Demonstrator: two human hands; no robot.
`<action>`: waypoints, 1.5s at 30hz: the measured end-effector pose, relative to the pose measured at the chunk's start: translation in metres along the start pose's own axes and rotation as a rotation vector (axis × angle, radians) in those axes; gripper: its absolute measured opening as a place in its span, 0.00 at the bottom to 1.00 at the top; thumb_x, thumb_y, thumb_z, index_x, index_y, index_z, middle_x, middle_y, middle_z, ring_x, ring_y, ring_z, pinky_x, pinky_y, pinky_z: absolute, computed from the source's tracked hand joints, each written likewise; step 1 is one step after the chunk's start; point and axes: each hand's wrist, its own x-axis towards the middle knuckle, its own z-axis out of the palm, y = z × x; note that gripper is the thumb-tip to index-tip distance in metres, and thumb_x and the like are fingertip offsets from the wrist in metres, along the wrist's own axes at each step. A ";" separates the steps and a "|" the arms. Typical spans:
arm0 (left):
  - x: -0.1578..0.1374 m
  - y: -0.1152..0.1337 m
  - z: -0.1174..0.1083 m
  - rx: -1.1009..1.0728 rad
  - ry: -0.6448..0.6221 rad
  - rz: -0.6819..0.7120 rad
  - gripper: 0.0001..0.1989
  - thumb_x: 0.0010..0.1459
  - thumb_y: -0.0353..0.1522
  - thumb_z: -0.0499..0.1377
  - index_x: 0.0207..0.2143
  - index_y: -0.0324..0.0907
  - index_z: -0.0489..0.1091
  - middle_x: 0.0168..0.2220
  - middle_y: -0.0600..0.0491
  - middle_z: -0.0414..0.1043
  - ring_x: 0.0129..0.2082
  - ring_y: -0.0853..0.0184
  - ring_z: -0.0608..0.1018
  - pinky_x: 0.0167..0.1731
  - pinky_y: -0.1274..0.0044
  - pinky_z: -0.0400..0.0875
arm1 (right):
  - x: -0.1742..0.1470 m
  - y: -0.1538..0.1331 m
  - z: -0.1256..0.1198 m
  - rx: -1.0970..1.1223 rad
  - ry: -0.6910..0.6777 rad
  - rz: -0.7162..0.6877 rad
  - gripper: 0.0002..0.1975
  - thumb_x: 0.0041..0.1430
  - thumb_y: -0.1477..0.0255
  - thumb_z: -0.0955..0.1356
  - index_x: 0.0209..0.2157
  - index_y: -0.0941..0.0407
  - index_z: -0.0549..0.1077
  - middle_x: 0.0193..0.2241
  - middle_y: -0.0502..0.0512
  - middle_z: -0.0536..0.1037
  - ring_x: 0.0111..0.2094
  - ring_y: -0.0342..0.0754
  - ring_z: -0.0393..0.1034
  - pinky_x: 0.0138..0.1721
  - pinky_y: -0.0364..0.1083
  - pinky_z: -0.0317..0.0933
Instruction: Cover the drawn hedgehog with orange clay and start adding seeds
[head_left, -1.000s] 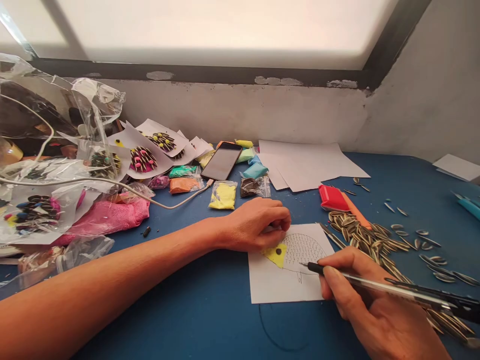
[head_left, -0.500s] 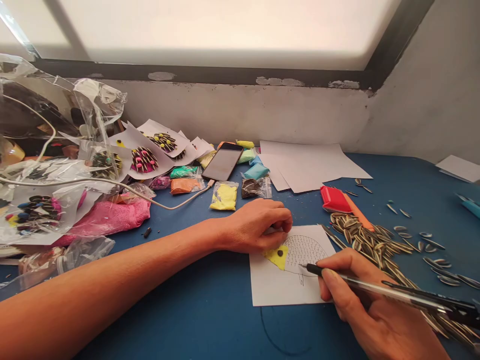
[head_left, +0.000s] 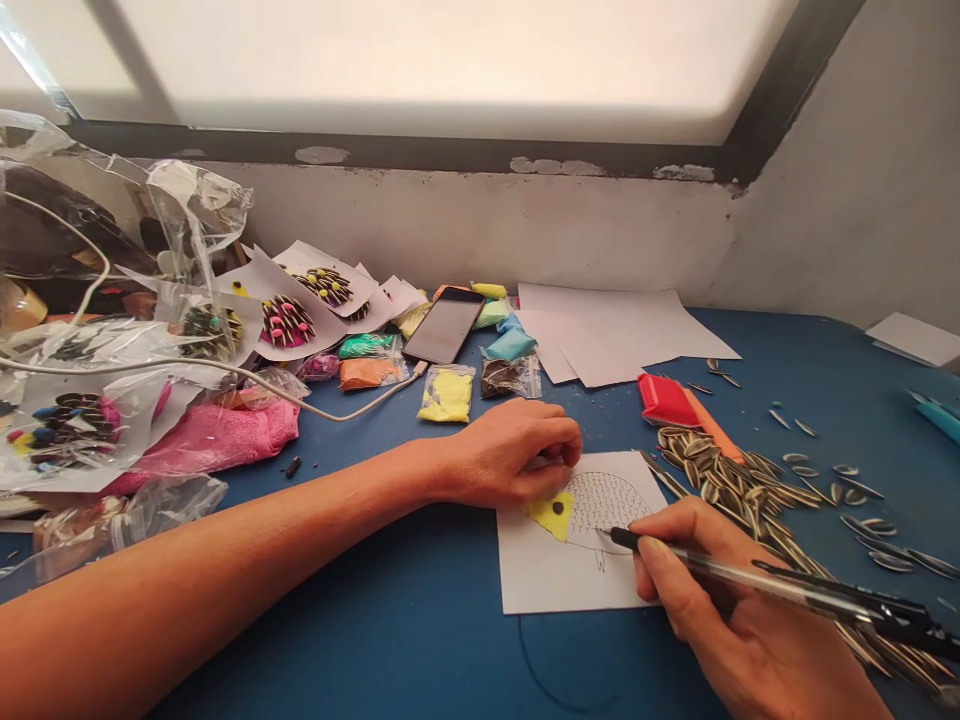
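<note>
My right hand (head_left: 757, 600) grips a pen (head_left: 720, 567) with a clear barrel and black grip. Its tip touches, or nearly touches, the lower part of an ink drawing on a white sheet of paper (head_left: 555, 585). The drawing is a rounded body filled with small marks, with a little leg below. A flat yellow clay piece (head_left: 551, 517) with a dark dot forms its pointed left end. My left hand (head_left: 525, 450) rests on the sheet's upper left corner, fingers curled in and nothing visible in them; it partly covers the yellow piece.
Striped sunflower seeds (head_left: 720, 480) lie in a heap to the right, beside a red packet (head_left: 669, 400). Behind are clay packets (head_left: 446, 393), a phone (head_left: 445, 325) on a white cable (head_left: 322, 408) and blank sheets (head_left: 615, 330). Seed-covered pictures (head_left: 285, 320) and plastic bags crowd the left.
The whole view has shifted very slightly. Both hands keep their places on the sheet, and the pen tip stays in the lower part of the drawing.
</note>
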 end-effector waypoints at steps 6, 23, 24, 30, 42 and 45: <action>0.000 0.001 0.000 0.022 -0.002 -0.006 0.02 0.57 0.26 0.57 0.34 0.39 0.68 0.32 0.54 0.69 0.31 0.70 0.68 0.34 0.77 0.62 | 0.002 -0.002 -0.001 0.036 -0.015 0.029 0.07 0.66 0.66 0.63 0.34 0.50 0.69 0.19 0.42 0.71 0.18 0.40 0.69 0.19 0.38 0.61; -0.001 0.000 0.000 0.016 -0.004 -0.004 0.03 0.57 0.26 0.57 0.34 0.39 0.68 0.32 0.54 0.68 0.31 0.70 0.68 0.34 0.77 0.62 | 0.001 -0.002 0.000 0.013 0.054 0.105 0.09 0.64 0.64 0.63 0.30 0.50 0.69 0.18 0.44 0.71 0.17 0.42 0.66 0.18 0.40 0.58; 0.000 0.000 0.000 0.016 -0.005 -0.003 0.03 0.56 0.26 0.57 0.34 0.39 0.68 0.32 0.54 0.68 0.31 0.70 0.68 0.34 0.77 0.62 | 0.002 -0.002 0.000 0.017 0.046 0.107 0.10 0.64 0.64 0.62 0.30 0.50 0.69 0.18 0.44 0.71 0.17 0.42 0.67 0.18 0.40 0.59; -0.001 -0.001 0.001 -0.003 0.015 0.018 0.03 0.56 0.25 0.57 0.34 0.39 0.68 0.32 0.54 0.68 0.31 0.70 0.68 0.33 0.77 0.62 | -0.001 -0.002 0.000 0.026 -0.006 0.068 0.08 0.66 0.66 0.62 0.33 0.50 0.69 0.19 0.43 0.70 0.18 0.41 0.66 0.18 0.39 0.59; 0.000 -0.002 0.001 -0.010 0.012 0.008 0.03 0.56 0.26 0.57 0.34 0.39 0.69 0.32 0.54 0.68 0.31 0.70 0.68 0.34 0.77 0.62 | -0.001 -0.003 -0.003 -0.018 0.027 -0.008 0.06 0.66 0.69 0.63 0.32 0.50 0.68 0.20 0.42 0.71 0.19 0.39 0.69 0.21 0.37 0.61; 0.000 -0.003 0.002 -0.014 0.013 0.022 0.03 0.56 0.25 0.57 0.34 0.39 0.68 0.32 0.54 0.68 0.31 0.70 0.68 0.34 0.77 0.61 | -0.003 -0.005 -0.005 0.002 0.025 0.019 0.07 0.65 0.69 0.63 0.31 0.50 0.68 0.19 0.42 0.70 0.18 0.40 0.67 0.19 0.37 0.60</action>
